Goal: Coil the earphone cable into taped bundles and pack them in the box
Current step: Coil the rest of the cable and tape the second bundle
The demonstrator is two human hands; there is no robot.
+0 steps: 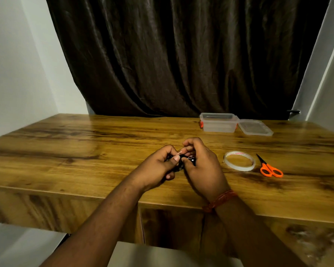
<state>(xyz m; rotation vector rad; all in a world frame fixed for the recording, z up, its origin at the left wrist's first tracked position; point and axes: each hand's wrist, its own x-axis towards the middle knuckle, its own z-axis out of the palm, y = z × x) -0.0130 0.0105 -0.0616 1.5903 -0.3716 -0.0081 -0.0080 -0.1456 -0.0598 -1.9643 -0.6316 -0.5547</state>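
I hold the cable (pixel 189 160) bundle tight in my left hand (pixel 158 168) and right hand (pixel 201 166), so I should keep loops small and neat.

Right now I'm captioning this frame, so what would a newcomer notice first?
Both hands, left hand and right hand, meet mid-table around a black earphone cable. To their right lie a tape roll and orange scissors; farther back stands an open clear box with its lid beside it.

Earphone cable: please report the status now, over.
Left hand and right hand both grip the black earphone cable above the table. Box open, lid beside it. Nothing in the way.
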